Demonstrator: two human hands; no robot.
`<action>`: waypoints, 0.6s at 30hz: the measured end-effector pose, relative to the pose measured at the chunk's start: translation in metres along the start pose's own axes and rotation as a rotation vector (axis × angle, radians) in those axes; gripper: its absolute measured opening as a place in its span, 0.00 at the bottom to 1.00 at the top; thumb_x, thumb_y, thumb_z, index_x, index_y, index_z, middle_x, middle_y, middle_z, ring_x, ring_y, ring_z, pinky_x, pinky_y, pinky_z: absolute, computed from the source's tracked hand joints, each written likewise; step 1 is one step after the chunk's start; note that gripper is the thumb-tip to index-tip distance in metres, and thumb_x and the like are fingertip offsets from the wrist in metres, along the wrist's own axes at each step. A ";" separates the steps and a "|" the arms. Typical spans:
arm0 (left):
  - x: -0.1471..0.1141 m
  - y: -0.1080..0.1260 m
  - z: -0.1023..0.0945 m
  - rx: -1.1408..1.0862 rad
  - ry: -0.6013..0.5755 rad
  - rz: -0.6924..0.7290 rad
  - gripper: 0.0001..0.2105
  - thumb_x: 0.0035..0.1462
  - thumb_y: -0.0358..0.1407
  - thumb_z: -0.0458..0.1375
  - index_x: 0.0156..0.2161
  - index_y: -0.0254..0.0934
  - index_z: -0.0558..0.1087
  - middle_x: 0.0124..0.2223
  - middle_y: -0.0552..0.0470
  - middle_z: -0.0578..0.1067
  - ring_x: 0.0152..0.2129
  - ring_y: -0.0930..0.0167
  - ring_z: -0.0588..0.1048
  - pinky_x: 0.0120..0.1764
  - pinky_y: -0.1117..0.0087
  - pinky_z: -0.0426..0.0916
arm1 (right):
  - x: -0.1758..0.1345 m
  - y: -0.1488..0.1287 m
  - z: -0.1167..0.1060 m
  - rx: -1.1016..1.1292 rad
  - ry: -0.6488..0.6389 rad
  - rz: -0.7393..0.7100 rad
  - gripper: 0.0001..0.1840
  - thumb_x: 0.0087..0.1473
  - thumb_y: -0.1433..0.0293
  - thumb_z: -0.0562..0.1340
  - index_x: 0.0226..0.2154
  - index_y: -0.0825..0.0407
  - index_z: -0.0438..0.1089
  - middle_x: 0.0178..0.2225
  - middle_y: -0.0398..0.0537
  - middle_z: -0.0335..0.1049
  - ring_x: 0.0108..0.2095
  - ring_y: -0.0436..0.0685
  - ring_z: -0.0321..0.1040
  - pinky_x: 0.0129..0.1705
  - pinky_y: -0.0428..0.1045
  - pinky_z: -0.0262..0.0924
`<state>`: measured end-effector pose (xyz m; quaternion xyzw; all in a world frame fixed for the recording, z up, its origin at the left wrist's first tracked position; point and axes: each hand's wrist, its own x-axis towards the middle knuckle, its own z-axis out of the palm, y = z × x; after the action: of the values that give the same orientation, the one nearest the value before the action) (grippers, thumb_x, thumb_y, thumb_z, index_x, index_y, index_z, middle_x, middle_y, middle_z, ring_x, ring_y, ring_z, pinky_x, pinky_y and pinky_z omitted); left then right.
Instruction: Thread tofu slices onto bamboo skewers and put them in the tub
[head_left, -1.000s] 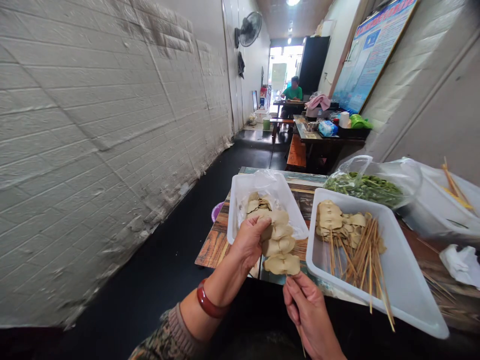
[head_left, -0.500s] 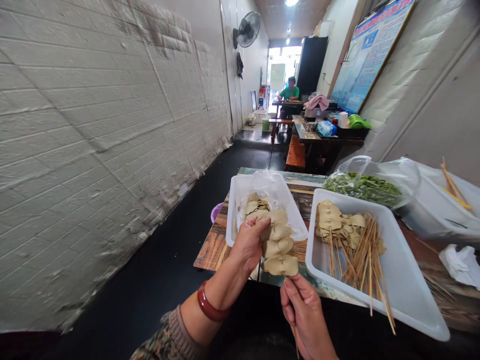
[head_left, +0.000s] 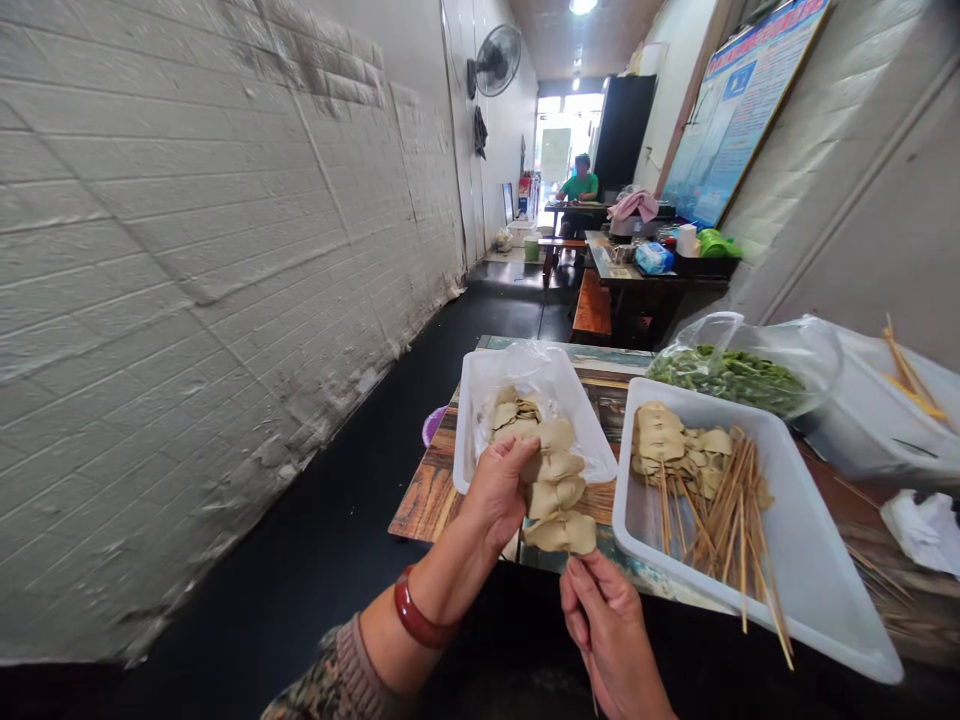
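Note:
Several flat beige slices (head_left: 556, 497) are threaded one below another on a thin wooden skewer (head_left: 595, 690). My left hand (head_left: 497, 487) pinches the topmost slice between thumb and fingers. Below the lowest slice, my right hand (head_left: 607, 618) is closed round the skewer's bare stick. Behind my left hand stands a white tray (head_left: 463, 400) with a clear plastic bag and a pile of loose beige slices (head_left: 512, 408). To the right, a second white tray (head_left: 825, 590) holds loaded skewers (head_left: 660, 432), their sticks pointing toward me and some reaching over the rim.
A clear bag of green leaves (head_left: 739, 375) lies behind the right tray, beside a white bin (head_left: 874, 430) with more sticks. Crumpled white paper (head_left: 922, 525) is at the far right. Farther back are a cluttered table (head_left: 600, 262), a bench (head_left: 592, 305) and a seated person (head_left: 579, 185).
Both hands hold the skewer in almost the same place as before. The whole view has shifted very slightly.

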<state>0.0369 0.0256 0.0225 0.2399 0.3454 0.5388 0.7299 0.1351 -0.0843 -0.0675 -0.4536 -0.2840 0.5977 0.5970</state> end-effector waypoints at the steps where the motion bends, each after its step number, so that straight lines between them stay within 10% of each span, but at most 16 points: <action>1: 0.000 0.000 0.000 0.007 -0.001 -0.001 0.13 0.36 0.35 0.71 0.29 0.34 0.76 0.25 0.50 0.78 0.26 0.65 0.78 0.32 0.67 0.72 | 0.000 0.000 -0.001 -0.009 0.002 -0.003 0.20 0.49 0.54 0.69 0.23 0.53 0.68 0.17 0.36 0.59 0.14 0.42 0.45 0.16 0.43 0.36; 18: -0.001 0.004 0.000 0.080 0.014 0.013 0.10 0.35 0.35 0.70 0.24 0.34 0.74 0.22 0.51 0.76 0.18 0.71 0.72 0.27 0.71 0.66 | 0.001 -0.001 -0.003 -0.061 -0.002 -0.015 0.20 0.50 0.55 0.69 0.22 0.53 0.68 0.18 0.37 0.60 0.14 0.41 0.46 0.15 0.42 0.37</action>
<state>0.0338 0.0259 0.0255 0.2674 0.3701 0.5312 0.7137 0.1380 -0.0839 -0.0681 -0.4689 -0.3061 0.5845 0.5872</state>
